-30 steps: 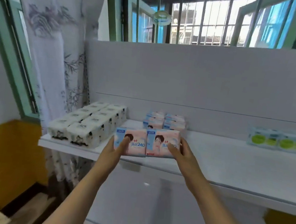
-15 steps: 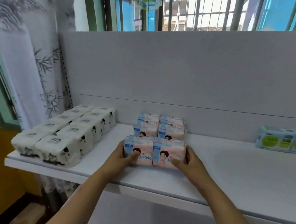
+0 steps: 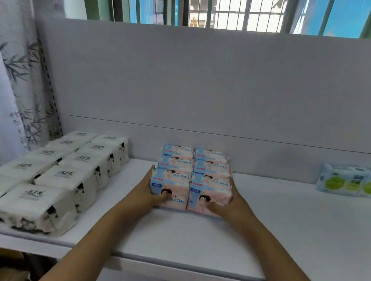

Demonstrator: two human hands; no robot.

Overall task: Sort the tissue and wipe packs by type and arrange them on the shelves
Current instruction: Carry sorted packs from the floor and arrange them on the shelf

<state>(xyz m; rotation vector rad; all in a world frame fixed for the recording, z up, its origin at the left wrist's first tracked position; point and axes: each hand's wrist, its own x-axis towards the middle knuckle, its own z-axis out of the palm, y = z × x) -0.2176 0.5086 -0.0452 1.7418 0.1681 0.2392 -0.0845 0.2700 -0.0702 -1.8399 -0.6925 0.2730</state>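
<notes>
Two pink packs (image 3: 189, 192) sit on the shelf (image 3: 285, 231), touching the pink rows behind. Left hand (image 3: 149, 193) and right hand (image 3: 230, 204) clasp their outer ends. Push both evenly, fronts flush, then release. White packs (image 3: 45, 178) left of them.

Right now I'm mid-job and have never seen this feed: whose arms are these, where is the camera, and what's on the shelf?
There is no machine: these are a person's bare arms, filmed by one wide-angle camera worn on their head, looking forward and down. The left hand and right hand hold two pink-and-blue tissue packs side by side on the white shelf, against matching pink packs behind. White tissue packs lie in rows at left; green-labelled wipe packs sit far right.
</notes>
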